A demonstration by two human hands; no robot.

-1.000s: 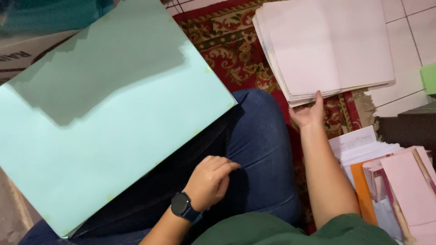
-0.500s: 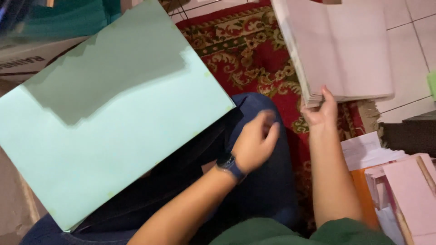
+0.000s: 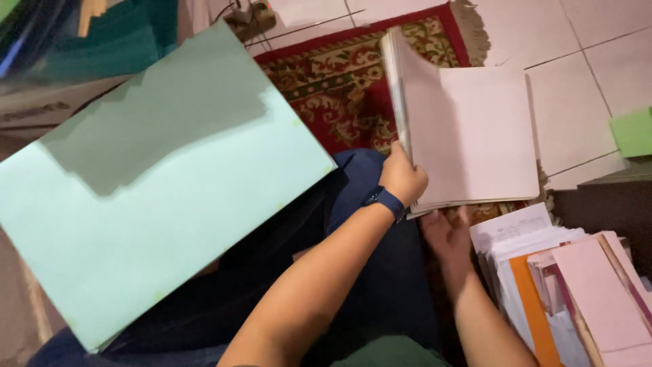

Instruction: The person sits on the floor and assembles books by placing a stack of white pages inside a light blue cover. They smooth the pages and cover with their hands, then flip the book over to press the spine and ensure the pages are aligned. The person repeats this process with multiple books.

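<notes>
A stack of pale pink paper (image 3: 482, 136) lies on a red patterned rug (image 3: 326, 88). My left hand (image 3: 402, 178), with a dark watch on its wrist, reaches across my lap and grips a bundle of pink sheets (image 3: 394, 81), lifted upright off the stack's left side. My right hand (image 3: 445, 234) lies flat with fingers apart at the stack's near edge, its fingertips touching or just under it. A large light green sheet (image 3: 156, 204) rests on my lap to the left, touched by neither hand.
A pile of white, pink and orange papers and folders (image 3: 564, 272) sits at my right side. White floor tiles (image 3: 577, 41) lie beyond the rug, with a small green note (image 3: 631, 132) at the right edge. A cardboard box (image 3: 41, 109) stands at the left.
My left hand has left my lap, crossed to the pink stack and lifted its left part upright. My right hand has stayed at the stack's near edge.
</notes>
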